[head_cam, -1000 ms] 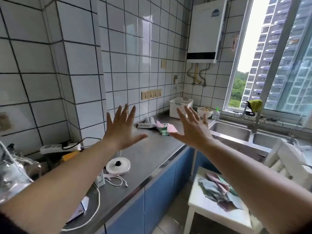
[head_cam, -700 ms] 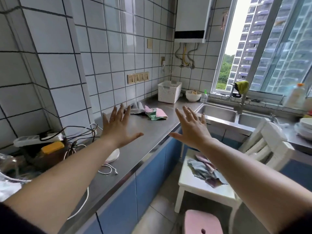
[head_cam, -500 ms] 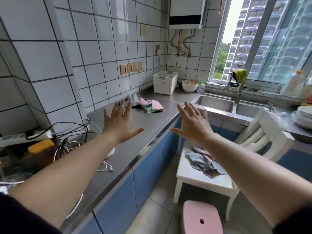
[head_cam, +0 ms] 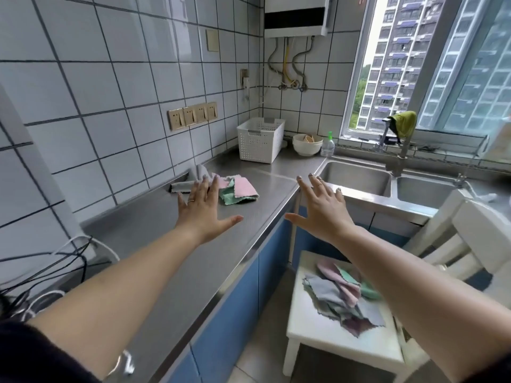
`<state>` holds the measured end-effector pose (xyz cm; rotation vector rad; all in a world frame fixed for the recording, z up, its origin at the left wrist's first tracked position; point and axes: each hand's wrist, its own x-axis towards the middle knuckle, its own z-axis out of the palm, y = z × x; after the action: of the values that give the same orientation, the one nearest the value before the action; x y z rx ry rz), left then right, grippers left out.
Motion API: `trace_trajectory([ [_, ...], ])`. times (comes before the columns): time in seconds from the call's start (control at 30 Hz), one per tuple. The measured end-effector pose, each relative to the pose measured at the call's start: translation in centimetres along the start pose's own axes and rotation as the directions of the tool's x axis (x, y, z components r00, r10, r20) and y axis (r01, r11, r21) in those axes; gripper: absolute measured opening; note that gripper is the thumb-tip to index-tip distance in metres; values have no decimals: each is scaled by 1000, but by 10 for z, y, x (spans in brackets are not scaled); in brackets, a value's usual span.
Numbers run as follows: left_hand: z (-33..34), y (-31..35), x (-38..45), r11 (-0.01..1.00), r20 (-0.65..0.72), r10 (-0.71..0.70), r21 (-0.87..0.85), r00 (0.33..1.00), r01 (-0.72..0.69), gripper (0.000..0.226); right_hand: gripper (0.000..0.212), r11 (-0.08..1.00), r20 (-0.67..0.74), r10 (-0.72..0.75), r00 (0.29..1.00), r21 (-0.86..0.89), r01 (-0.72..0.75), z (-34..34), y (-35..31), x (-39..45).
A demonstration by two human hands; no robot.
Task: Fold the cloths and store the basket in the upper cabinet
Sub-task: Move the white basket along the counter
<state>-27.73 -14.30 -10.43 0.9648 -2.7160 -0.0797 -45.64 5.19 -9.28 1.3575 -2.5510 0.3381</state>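
Steel, brushed and grey, covers the bench (head_cam: 154, 244), which runs from the near left corner away toward 1 o'clock. Both bare forearms stretch forward over it, from 7 and 5 o'clock toward the middle of the view.

At 5 o'clock, low beside the blue cabinet fronts, a white stool (head_cam: 326, 335) carries a loose pile of cloths (head_cam: 343, 297) in grey, pink and green, unfolded and overlapping.

Further out, the left hand (head_cam: 204, 211) is held palm down above the bench, fingers straight and spread wide, thumb pointing to 3 o'clock; it holds nothing. A ring shows on one finger. Its fingertips overlap in view the near edge of a second small heap of cloths (head_cam: 235, 189), pink, green and grey, that lies on the bench against the tiled wall; I cannot tell whether they touch it. The right hand (head_cam: 323, 208) is in the same pose, flat and wide, thumb pointing to 9 o'clock, over the bench edge near the sink (head_cam: 356, 178), and it also holds nothing.

At 12 o'clock, far in the corner, the white perforated basket (head_cam: 260, 142) stands upright on the bench. Just to its right stands a white bowl (head_cam: 307, 145), then a small clear bottle (head_cam: 327, 146). Beyond the sink a yellow-green rag (head_cam: 403, 123) hangs over the tap by the window.
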Motion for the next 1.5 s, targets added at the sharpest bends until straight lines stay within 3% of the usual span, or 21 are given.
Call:
trace_trajectory([
  [0.3,38,7,162,977,-23,-93,-197,995,87,108,91,974,99,107,989,189,-125,27,49,142],
  [0.5,65,7,248,920,-3,-170,-358,985,157,107,90,881,151,162,975,423,-212,46,76,214],
  [0.63,84,5,310,860,29,-223,-464,974,211,106,90,837,179,184,967,487,-249,67,94,268],
  [0.9,117,-17,464,531,121,-261,-811,958,247,102,83,751,235,182,955,593,-289,111,126,414],
  [1.03,136,-35,552,434,154,-317,-854,936,287,105,83,700,288,195,938,628,-339,146,141,501],
  [1.23,182,-60,678,424,142,-342,-859,929,287,91,68,638,283,214,935,684,-353,201,161,623],
  [1.37,207,-66,733,410,168,-340,-859,925,307,93,83,588,337,262,904,687,-426,237,173,675],
  [1.5,233,-69,778,371,213,-362,-860,907,350,94,83,533,384,311,870,687,-494,265,184,716],
])
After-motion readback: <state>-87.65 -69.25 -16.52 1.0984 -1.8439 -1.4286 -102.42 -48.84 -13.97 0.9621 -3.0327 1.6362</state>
